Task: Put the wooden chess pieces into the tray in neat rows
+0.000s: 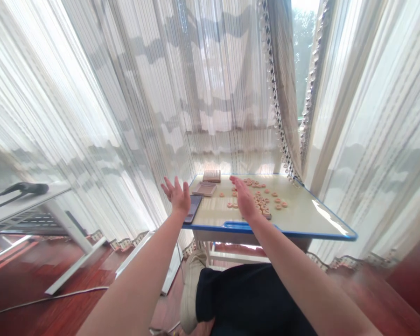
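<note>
Right hand nearer pieces: round, no long axis, scattered over desk, most just right of hand, few left. Hand flat, fingers straight, seemingly gripping nothing; hides some pieces. Contact unclear. Left hand spread, empty, by desk's left edge, beside tablet. Tray, box beyond tablet. Curtain behind desk.
</note>
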A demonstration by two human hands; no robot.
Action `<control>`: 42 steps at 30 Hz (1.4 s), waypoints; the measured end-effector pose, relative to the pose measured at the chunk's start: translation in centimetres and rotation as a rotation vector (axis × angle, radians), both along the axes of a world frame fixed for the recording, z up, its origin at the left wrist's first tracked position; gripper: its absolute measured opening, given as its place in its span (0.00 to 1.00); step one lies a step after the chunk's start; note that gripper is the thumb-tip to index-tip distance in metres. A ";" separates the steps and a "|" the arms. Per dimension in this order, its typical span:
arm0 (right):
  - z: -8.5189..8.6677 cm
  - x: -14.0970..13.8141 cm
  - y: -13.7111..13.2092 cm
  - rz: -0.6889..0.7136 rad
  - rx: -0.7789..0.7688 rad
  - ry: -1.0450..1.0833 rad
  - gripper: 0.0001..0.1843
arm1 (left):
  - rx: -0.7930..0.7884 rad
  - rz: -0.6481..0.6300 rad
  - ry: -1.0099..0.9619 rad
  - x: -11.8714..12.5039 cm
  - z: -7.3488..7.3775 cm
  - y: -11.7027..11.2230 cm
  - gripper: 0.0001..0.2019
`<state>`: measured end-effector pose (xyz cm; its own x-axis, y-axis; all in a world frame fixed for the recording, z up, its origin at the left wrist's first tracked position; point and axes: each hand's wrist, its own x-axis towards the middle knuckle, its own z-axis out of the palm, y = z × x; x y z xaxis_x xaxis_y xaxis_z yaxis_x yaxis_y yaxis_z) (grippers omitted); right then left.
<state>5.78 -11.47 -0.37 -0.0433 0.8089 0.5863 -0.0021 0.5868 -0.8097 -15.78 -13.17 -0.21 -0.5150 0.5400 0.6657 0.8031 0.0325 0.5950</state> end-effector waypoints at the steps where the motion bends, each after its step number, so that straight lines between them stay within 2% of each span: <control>1: 0.5 -1.9 0.0 0.049 0.004 0.008 0.29 | -0.017 0.015 -0.023 -0.6 0.1 -0.1 0.31; 4: 0.7 -6.9 1.2 0.155 -0.035 0.056 0.32 | -0.083 0.028 -0.028 -2.4 0.0 -0.1 0.30; 6: -0.4 -9.3 3.0 0.191 -0.069 0.079 0.34 | -0.132 -0.011 -0.029 -3.6 -0.4 0.0 0.27; 8: -2.2 -10.9 5.0 0.161 -0.108 0.055 0.35 | -0.170 -0.069 -0.059 -4.7 -0.7 0.4 0.26; 12: -5.9 -11.8 7.9 -0.005 -0.182 -0.071 0.35 | -0.213 -0.233 -0.233 -5.8 -0.9 1.7 0.29; 15: -7.1 -11.4 8.6 -0.035 -0.213 -0.086 0.35 | -0.234 -0.333 -0.377 -6.0 -0.6 3.1 0.33; 19: -6.9 -11.0 8.4 -0.037 -0.248 -0.101 0.33 | -0.237 -0.461 -0.463 -6.6 -0.6 5.4 0.37; 23: -6.1 -11.1 8.3 -0.087 -0.301 -0.126 0.30 | -0.183 -0.621 -0.609 -7.3 -1.5 8.1 0.40; 26: -5.7 -11.2 8.3 -0.203 -0.358 -0.119 0.27 | -0.137 -0.709 -0.792 -7.5 -2.0 9.8 0.39; 29: -5.5 -11.2 8.3 -0.255 -0.412 -0.181 0.26 | -0.112 -0.798 -1.029 -7.8 -2.1 10.9 0.35; 31: -5.6 -11.2 8.3 -0.252 -0.425 -0.236 0.26 | -0.211 -0.861 -1.147 -8.1 -2.1 11.4 0.35; 34: -5.7 -11.2 8.3 -0.254 -0.404 -0.306 0.26 | -0.450 -0.939 -1.224 -8.5 -2.3 11.7 0.37; 42: -6.2 -11.5 8.3 -0.158 -0.324 -0.458 0.24 | -0.695 -1.045 -1.110 -8.5 -2.5 11.9 0.36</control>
<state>-5.69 -3.13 -6.55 -0.0984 0.9611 0.2581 0.4576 0.2740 -0.8459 -24.26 -1.26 -2.72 0.2064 0.9470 -0.2463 -0.1235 0.2749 0.9535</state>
